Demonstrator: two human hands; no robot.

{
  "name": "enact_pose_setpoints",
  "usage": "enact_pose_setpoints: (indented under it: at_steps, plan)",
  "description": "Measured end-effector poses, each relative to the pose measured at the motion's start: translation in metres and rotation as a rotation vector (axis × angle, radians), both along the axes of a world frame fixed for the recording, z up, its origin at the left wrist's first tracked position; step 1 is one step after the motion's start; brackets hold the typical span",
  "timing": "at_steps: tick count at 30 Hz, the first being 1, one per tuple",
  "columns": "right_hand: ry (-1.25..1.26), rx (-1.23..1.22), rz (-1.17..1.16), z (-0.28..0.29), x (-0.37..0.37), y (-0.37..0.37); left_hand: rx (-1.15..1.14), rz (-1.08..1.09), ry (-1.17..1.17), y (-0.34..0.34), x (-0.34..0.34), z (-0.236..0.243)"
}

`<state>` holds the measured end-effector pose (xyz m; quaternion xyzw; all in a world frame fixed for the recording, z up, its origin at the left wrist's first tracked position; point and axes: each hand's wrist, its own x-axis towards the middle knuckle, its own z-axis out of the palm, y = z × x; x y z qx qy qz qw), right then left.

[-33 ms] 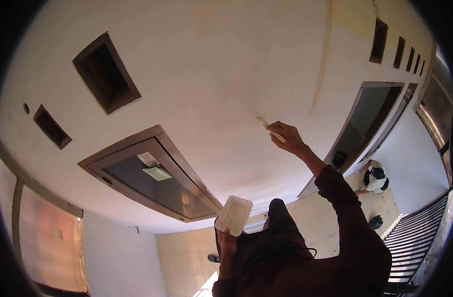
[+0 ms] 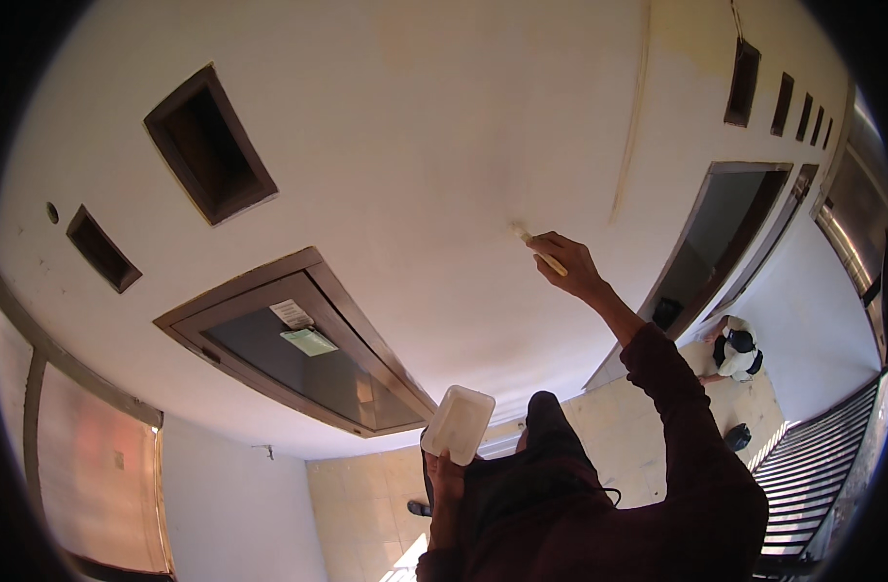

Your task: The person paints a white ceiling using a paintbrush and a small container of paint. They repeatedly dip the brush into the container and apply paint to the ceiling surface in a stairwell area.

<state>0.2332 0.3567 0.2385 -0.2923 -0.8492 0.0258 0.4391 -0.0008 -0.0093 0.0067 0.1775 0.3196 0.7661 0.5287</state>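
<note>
My right hand (image 2: 572, 266) is raised toward the white wall (image 2: 444, 136), its fingers closed round the pale handle of a paintbrush (image 2: 553, 262). The brush's light bristles (image 2: 520, 230) point up and left, at or very near the wall; I cannot tell whether they touch. Lower down, my left hand (image 2: 447, 475) grips one end of a shallow white plastic tub (image 2: 460, 425). The tub's opening is turned upward, and its inside looks whitish. Faint greyish patches show on the wall around the brush.
A brown-framed window (image 2: 298, 339) with papers on its glass is at left, below dark wall openings (image 2: 211, 145). At right are a doorway (image 2: 721, 242), a crouching person (image 2: 735, 349), a black bag (image 2: 738, 436) and a slatted metal grille (image 2: 818, 475). The floor (image 2: 357, 495) is tiled.
My right hand and the paintbrush have shifted slightly to the right, and the bristles now sit a little lower-angled. My left hand and the tub have stayed almost in place.
</note>
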Motion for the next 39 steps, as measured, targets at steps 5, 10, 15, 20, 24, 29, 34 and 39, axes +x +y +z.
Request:
enact_pose_setpoints:
  at_steps: [5,10,15,20,24,29,34,39]
  plan:
    - [0.236,0.191,-0.002,0.072,0.02,0.025,-0.004,0.023,0.016,0.003,0.005,0.004]
    - [0.341,0.298,-0.018,0.088,0.017,0.013,0.008,0.013,0.039,0.005,0.008,0.011]
    - [0.247,0.109,-0.073,0.016,0.018,0.014,0.008,-0.014,0.055,0.005,0.005,0.01]
    - [0.105,-0.056,-0.103,-0.005,0.025,0.014,0.026,-0.002,0.045,0.003,0.003,0.006]
    - [0.188,0.034,-0.06,0.039,0.027,0.029,-0.008,0.003,0.012,0.005,0.004,0.002]
    - [0.374,0.337,-0.05,0.115,0.001,0.015,0.01,0.011,0.034,0.003,0.008,0.008]
    - [-0.064,0.405,-0.227,0.061,-0.001,0.018,0.018,-0.006,0.016,0.007,0.004,0.006]
    - [-0.217,0.208,-0.159,0.005,0.005,0.007,-0.014,0.01,-0.012,0.002,0.005,0.0]
